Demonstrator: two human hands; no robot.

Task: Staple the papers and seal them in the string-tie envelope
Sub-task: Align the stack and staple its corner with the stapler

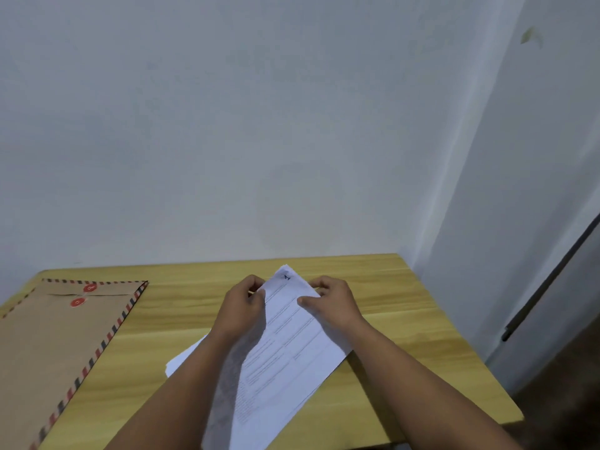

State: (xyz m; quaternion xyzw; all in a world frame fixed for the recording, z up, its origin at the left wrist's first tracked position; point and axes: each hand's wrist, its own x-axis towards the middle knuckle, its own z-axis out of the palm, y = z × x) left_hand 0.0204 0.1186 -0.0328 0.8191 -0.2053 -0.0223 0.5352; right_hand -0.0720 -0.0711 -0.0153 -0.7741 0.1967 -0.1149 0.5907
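Note:
A stack of white printed papers [285,355] lies slanted on the wooden table [181,323], its far corner pointing away from me. My left hand [242,306] pinches the stack's left edge near that corner. My right hand [331,302] grips the right edge opposite, thumb on top of the sheet. A small dark mark sits at the far corner of the top page. The brown string-tie envelope [55,339] with a red, white and dark striped border and two red discs lies flat at the left. No stapler is in view.
A plain pale wall rises just behind the table. The table's right edge runs close to another wall, where a dark vertical bar [548,284] stands. One sheet's corner [181,360] sticks out under my left forearm.

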